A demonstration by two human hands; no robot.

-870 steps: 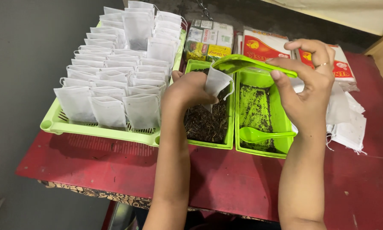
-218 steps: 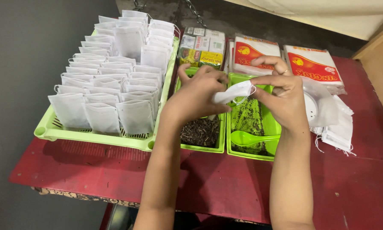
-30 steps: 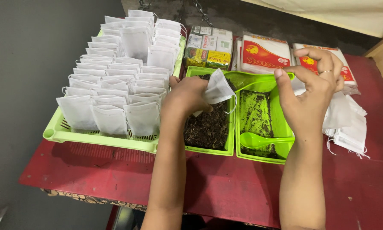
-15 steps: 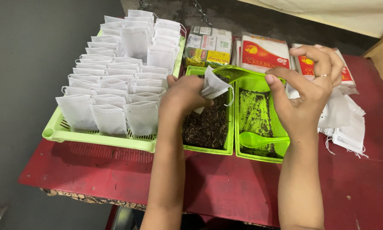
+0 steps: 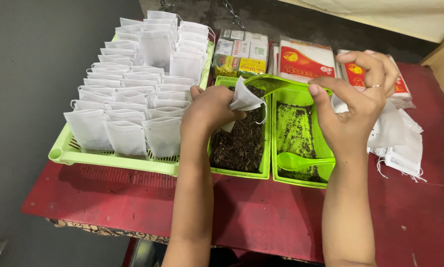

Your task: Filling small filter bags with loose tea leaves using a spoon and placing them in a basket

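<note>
My left hand (image 5: 208, 110) holds a small white filter bag (image 5: 243, 98) with its mouth held apart, above a green tub of dark loose tea leaves (image 5: 239, 143). My right hand (image 5: 355, 106) grips the handle of a green plastic spoon (image 5: 276, 84), whose bowl sits at the bag's mouth. A second green spoon (image 5: 301, 161) lies in the neighbouring green tub (image 5: 325, 153), which holds only a thin layer of tea crumbs.
A large green slotted tray (image 5: 63, 151) at the left holds several rows of upright white bags. Boxed tea packets (image 5: 239, 52) and two red-and-white packs (image 5: 306, 62) stand behind the tubs. Loose empty white bags (image 5: 400, 143) lie at the right on the red table (image 5: 261, 212).
The spoon in my right hand has come up and left from the tub's back edge to the bag's mouth. My left hand tilted the bag slightly toward it.
</note>
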